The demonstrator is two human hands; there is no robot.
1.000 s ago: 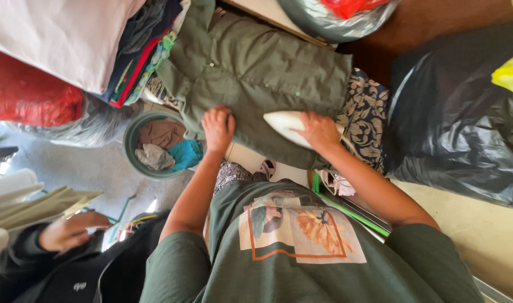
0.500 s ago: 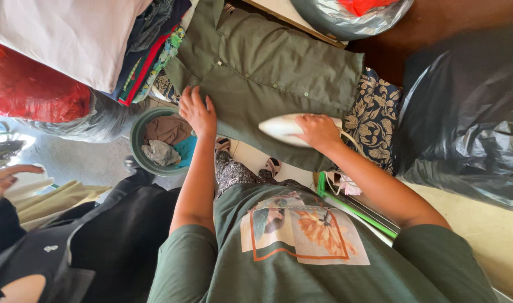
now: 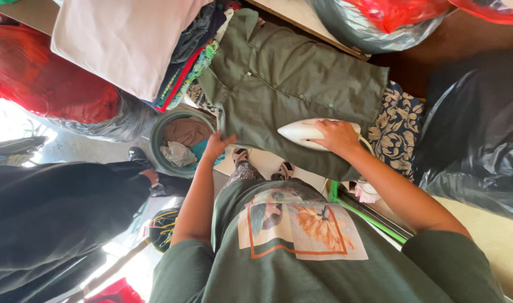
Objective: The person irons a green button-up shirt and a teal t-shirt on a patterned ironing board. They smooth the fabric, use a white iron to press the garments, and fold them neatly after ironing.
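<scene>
Hands apart: right grips smooth white iron, left flat on olive shirt.

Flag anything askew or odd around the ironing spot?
Nothing damaged or spilled. The green shirt lies at a slant, its lower edge hanging off the surface near the left hand. The right hand holds the white iron flat on it.

— Where can I move my hands?
— Only over the green shirt. A stack of folded clothes crowds its far-left edge, and the black plastic bag walls off the right.
— And nearer me?
— A green bucket sits just below the shirt's left edge; a person in black blocks the left.
</scene>
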